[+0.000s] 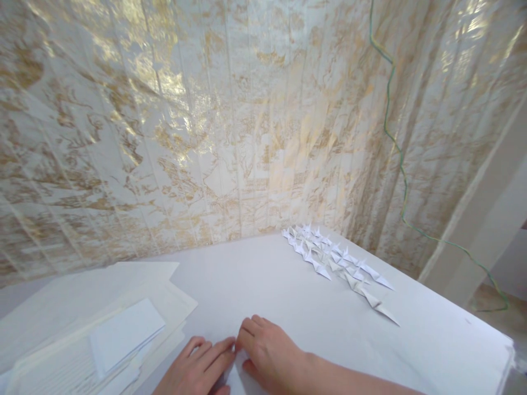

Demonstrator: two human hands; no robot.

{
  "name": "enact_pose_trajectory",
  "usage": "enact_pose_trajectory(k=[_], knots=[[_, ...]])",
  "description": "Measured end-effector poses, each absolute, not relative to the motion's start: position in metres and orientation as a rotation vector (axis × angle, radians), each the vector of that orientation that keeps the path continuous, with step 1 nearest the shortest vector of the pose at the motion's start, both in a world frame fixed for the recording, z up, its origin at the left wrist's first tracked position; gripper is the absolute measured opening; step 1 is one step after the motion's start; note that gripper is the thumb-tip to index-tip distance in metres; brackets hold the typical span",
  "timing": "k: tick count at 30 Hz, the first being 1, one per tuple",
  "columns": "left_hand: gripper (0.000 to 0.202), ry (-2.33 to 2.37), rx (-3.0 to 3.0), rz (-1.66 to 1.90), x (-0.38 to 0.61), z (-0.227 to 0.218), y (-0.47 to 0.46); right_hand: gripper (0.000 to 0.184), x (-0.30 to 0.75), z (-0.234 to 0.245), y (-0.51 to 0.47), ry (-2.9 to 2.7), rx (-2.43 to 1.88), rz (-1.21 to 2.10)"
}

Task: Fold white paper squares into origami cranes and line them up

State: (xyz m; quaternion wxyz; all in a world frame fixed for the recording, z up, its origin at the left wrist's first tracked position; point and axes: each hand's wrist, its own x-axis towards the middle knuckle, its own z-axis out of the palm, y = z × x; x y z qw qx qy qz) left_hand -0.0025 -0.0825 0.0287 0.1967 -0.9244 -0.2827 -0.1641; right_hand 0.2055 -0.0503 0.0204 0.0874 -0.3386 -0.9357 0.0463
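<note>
At the bottom of the head view, my left hand [200, 366] and my right hand [269, 351] meet, fingertips close together, over a piece of white paper [235, 381]. The fingers of both hands are bent and pressed on the paper at its upper end. Most of the paper is hidden under my hands or cut off by the frame edge, so its folds cannot be made out. Further back to the right, several folded white paper cranes [325, 252] stand in slanting rows on the white table [239, 280].
To the left lie spread sheets of paper [135, 277], some with printed lines, and a small stack of cut white paper [127, 334] on top. A shiny gold-patterned covering [230, 120] hangs behind the table. A thin green-yellow cord [401, 159] runs down at the right.
</note>
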Motion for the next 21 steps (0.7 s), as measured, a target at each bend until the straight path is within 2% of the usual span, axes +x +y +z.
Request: enact_pose_trajectory(k=[6,12,18,21], knots=[[0.026,-0.828,-2.522,-0.458,-0.011,0.013,-0.074,0.021,0.208,0.022,-0.048,-2.733,-0.947,0.236],[0.046,-0.882,-2.531,-0.533,-0.015,-0.002,-0.072,0.035,0.209,0.025,-0.044,-2.737,-0.942,0.278],[0.015,-0.928,-2.557,-0.611,-0.005,0.001,-0.074,0.034,0.206,0.019,-0.043,-2.716,-0.980,0.240],[0.020,-0.991,-2.622,-0.732,-0.002,-0.001,-0.073,0.024,0.204,0.020,-0.045,-2.703,-0.999,0.240]])
